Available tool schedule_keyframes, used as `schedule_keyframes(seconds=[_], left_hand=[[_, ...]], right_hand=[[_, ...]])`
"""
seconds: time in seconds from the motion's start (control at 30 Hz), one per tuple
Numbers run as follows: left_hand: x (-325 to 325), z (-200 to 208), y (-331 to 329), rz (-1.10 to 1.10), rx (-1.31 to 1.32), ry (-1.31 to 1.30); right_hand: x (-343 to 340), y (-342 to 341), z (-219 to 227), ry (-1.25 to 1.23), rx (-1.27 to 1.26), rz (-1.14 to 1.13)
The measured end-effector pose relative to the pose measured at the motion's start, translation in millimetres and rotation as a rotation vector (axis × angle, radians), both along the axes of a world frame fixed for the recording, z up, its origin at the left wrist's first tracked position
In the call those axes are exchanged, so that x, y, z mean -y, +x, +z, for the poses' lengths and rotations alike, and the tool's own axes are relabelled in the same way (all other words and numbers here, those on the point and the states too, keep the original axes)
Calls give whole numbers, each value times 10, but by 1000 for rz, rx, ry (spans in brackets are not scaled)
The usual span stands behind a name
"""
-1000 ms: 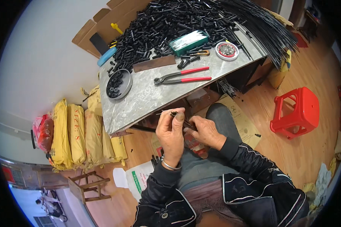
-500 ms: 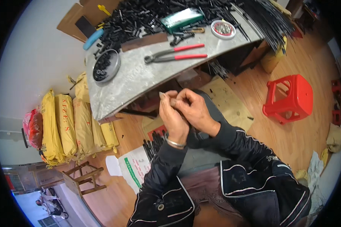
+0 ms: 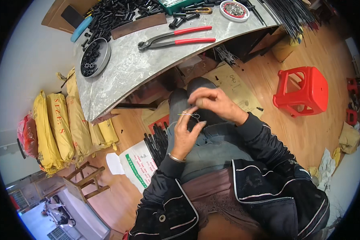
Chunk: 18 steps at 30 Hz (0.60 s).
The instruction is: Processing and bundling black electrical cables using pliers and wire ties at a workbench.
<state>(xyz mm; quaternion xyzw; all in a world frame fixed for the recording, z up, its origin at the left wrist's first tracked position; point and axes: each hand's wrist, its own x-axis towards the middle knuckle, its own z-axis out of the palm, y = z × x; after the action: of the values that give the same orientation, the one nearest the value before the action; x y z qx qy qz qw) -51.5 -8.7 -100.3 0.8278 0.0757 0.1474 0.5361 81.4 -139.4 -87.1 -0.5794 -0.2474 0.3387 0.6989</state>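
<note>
A thin looped wire [image 3: 188,115] lay across the left hand [image 3: 185,138], this side of the table [image 3: 124,60], thumb spread, perhaps for room. The right hand [image 3: 220,105] curled closer to the table; I couldn't tell its grip. Pliers [image 3: 184,41] sat on the table, maybe for easy reach.

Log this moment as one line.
left hand: open, thin looped wire against it | right hand: curled, contents unclear | table: red-handled pincers, round dish

Red lettering [image 3: 60,126] down yellow sack [image 3: 64,141]; green, red print [image 3: 136,171] on white sheet [image 3: 148,162].
</note>
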Motion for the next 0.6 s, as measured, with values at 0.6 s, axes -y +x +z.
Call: schedule_keyframes(seconds=[0.6], left_hand=[[-380,620,322,-120,94,-184]], right_hand=[[-177,150,751,107,284,80]])
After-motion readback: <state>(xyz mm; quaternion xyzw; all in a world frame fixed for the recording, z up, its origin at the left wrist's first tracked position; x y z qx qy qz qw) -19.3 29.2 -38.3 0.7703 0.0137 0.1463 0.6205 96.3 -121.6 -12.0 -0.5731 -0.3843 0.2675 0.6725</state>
